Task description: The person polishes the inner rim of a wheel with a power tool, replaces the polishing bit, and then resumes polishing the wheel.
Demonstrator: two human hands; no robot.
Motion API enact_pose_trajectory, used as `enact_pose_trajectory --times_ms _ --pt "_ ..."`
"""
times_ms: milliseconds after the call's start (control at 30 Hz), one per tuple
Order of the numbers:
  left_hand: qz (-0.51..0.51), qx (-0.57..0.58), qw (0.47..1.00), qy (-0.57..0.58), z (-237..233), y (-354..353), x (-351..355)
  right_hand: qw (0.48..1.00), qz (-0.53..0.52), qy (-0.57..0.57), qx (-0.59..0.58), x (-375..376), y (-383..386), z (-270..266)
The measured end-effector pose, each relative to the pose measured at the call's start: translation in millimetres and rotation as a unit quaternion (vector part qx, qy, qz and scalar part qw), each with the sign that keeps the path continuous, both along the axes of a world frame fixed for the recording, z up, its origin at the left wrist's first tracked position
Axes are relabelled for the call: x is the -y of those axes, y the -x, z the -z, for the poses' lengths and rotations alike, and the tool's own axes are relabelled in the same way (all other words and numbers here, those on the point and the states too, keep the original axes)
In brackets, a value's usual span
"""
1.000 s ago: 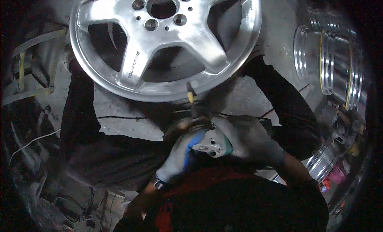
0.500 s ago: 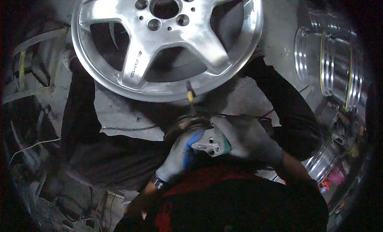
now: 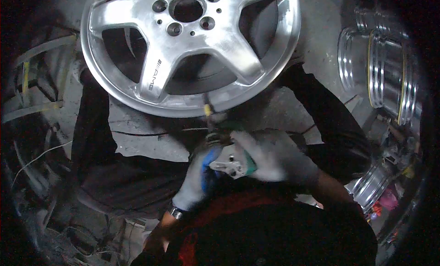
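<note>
A silvery five-spoke alloy wheel (image 3: 183, 60), lettered AMG on one spoke, lies in front of me. Both gloved hands are closed around a die grinder (image 3: 229, 163) with a grey and green body. Its thin shaft (image 3: 207, 111), banded in yellow, points away from me, and the dark tip overlaps the wheel's near lip in this view. My left hand (image 3: 193, 181), in a grey and blue glove, wraps the body from the left. From the right, my right hand (image 3: 279, 158) grips it, slightly blurred. The glove hides part of the body.
Several shiny rims (image 3: 387, 76) stand on the right, with another rim (image 3: 372, 186) lower down by my knee. A dark wheel (image 3: 43, 78) with yellowish tape lies on the left. Thin cables (image 3: 137, 134) cross the grey floor between my legs.
Both hands and the die grinder have shifted left and a little toward me. The shaft's tip has moved left along the wheel's near lip. The wheel appears almost unmoved.
</note>
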State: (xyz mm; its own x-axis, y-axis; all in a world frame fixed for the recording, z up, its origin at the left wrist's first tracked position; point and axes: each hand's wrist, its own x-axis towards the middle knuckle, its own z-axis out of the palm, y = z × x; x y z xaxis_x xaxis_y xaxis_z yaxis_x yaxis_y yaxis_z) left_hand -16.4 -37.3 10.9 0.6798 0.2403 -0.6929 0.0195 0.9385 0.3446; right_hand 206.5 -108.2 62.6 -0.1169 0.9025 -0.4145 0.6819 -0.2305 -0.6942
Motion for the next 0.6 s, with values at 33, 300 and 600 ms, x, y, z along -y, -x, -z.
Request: enact_pose_trajectory --times_ms 33,300,600 --pt "-0.003 0.016 1.0 0.026 5.6 -7.2 4.4 0.999 0.02 -0.026 0.002 2.9 -6.1 -2.6" --pt "0.051 -0.065 0.995 -0.055 22.1 3.0 26.4 0.999 0.025 -0.019 -0.017 -1.9 -9.5 -3.5" --pt "-0.011 -0.066 0.995 0.071 11.2 -8.3 4.7 1.0 0.016 -0.001 -0.015 -7.7 -9.8 -3.4"
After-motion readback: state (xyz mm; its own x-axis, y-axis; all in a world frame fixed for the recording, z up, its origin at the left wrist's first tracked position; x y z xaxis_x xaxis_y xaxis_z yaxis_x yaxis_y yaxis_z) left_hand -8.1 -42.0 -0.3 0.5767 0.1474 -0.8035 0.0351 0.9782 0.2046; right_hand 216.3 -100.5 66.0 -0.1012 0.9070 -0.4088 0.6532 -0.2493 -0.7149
